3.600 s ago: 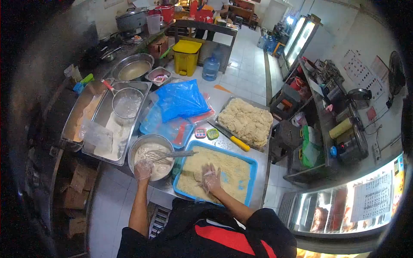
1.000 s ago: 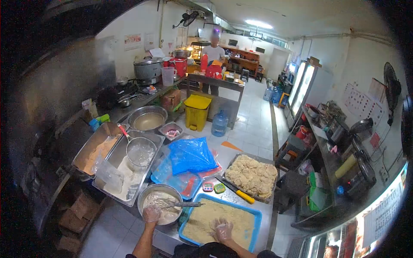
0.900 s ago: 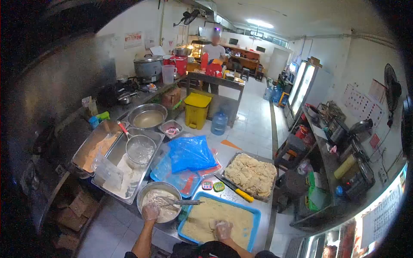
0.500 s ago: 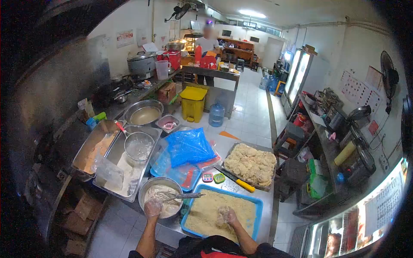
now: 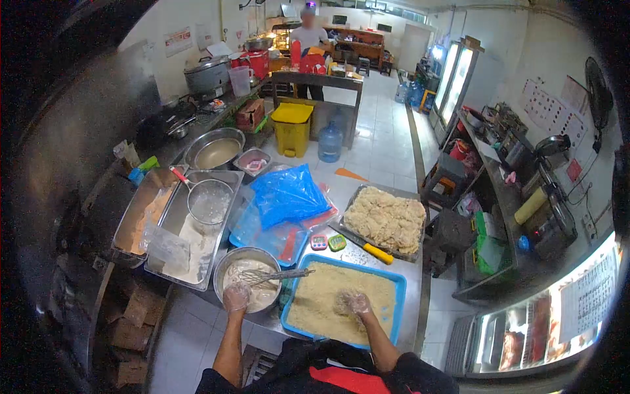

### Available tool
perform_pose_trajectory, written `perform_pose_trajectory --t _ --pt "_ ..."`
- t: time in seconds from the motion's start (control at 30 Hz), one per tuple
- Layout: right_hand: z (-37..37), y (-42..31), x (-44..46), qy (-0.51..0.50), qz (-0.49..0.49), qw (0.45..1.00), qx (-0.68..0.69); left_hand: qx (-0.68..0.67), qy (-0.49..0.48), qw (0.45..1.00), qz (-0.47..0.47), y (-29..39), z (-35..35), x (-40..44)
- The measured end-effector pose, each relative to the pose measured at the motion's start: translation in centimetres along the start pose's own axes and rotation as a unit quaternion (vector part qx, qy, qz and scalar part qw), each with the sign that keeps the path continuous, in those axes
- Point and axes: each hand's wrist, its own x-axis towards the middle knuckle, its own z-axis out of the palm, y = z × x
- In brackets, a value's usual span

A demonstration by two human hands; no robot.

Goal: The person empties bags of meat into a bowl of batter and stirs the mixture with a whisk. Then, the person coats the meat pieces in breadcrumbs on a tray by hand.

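My left hand (image 5: 237, 297), in a clear glove, is at the near rim of a steel bowl (image 5: 218, 279) of pale batter; its fingers are partly hidden. A wire whisk (image 5: 266, 276) rests in this bowl, its handle reaching right. My gloved right hand (image 5: 356, 303) is down in the pale crumbs (image 5: 321, 292) of a blue tray (image 5: 401, 289), fingertips hidden among them. Behind the tray lie a yellow-handled knife (image 5: 377, 253), two small timers, red (image 5: 319, 243) and green (image 5: 336, 243), and a metal tray heaped with coated pieces (image 5: 384, 218).
On the left, a sieve (image 5: 210, 201) lies over a steel pan of white flour (image 5: 193, 256). A blue plastic bag (image 5: 289, 195) is mid-table. Beyond stand a yellow bin (image 5: 292, 130), a water jug (image 5: 330, 142) and a person (image 5: 308, 39) behind a counter. Shelving (image 5: 489, 190) runs along the right.
The view has tilted down since the last frames. My right hand has shifted right within the crumbs since the earliest frame. My left hand has stayed at the batter bowl.
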Motion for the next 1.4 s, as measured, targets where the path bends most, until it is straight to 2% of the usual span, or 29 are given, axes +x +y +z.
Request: perform_pose_trajectory --t 0.07,0.1,0.13,0.2,0.23,0.33,0.4,0.43,0.47,0.53,0.63,0.73,0.83,0.93,1.03,1.13,1.23,1.33,1.4 --pt "-2.9 -4.7 -1.0 -0.089 0.122 0.988 0.029 0.042 0.045 0.996 0.066 -1.4 1.4 0.1" --pt "-1.6 -2.7 -1.0 -0.015 -0.025 0.999 -0.022 0.062 0.066 0.991 0.098 -2.1 2.1 0.0" --pt "-0.5 -0.7 -0.8 -0.023 0.027 0.999 0.03 0.073 0.054 0.991 0.099 -2.8 2.9 0.0" --pt "-0.8 -2.0 -0.5 -0.036 0.129 0.982 0.131 0.093 0.032 0.99 0.102 -3.6 3.9 0.2" --pt "-1.4 -4.4 -1.8 0.022 0.162 0.954 0.253 0.016 0.016 0.999 0.043 -1.0 0.9 0.1" --pt "1.1 2.8 0.5 0.008 0.068 0.988 0.141 0.012 -0.013 0.999 0.048 -0.1 -0.3 0.1" --pt "3.6 9.5 3.7 0.026 0.081 0.97 0.226 0.019 -0.022 0.999 0.015 -0.6 0.4 0.3" --pt "3.8 10.4 3.6 0.039 0.056 0.98 0.189 0.022 -0.028 0.999 -0.001 -0.9 0.9 0.3" --pt "3.9 11.1 3.5 0.055 0.032 0.987 0.151 0.036 -0.012 0.999 0.015 -1.3 1.5 0.3" --pt "2.0 9.4 2.7 0.086 -0.088 0.988 -0.09 0.064 0.021 0.997 0.046 -2.0 2.3 0.2" --pt "-1.5 3.4 1.5 -0.018 0.009 0.997 -0.073 0.061 -0.006 0.997 0.041 -1.4 1.3 0.2" --pt "-2.5 1.5 1.2 -0.014 0.055 0.996 -0.071 -0.021 0.015 1.0 0.01 -0.4 0.4 -0.2" --pt "-1.8 2.5 1.8 -0.007 0.074 0.994 -0.077 -0.015 0.002 1.0 -0.022 0.5 -0.5 0.1" --pt "-3.4 0.2 0.1 0.013 0.045 0.998 -0.043 0.036 0.045 0.998 0.035 -0.5 0.6 -0.1" --pt "-1.8 3.6 1.0 0.033 -0.062 0.997 0.012 -0.008 0.047 0.999 0.014 0.1 0.2 -0.5" --pt "-2.5 2.1 0.4 0.019 -0.067 0.994 -0.087 0.04 0.006 0.999 -0.006 0.3 -0.1 -0.1" --pt "-4.5 -0.7 -0.4 -0.089 0.022 0.994 -0.054 0.047 0.008 0.999 -0.017 0.1 0.4 0.0" --pt "-3.5 2.0 0.5 0.014 -0.054 0.988 -0.144 -0.015 -0.047 0.998 -0.045 -0.8 0.8 0.3" --pt "-3.5 2.5 0.5 0.056 -0.051 0.996 -0.053 0.035 0.064 0.997 0.014 -1.5 2.2 -0.1"
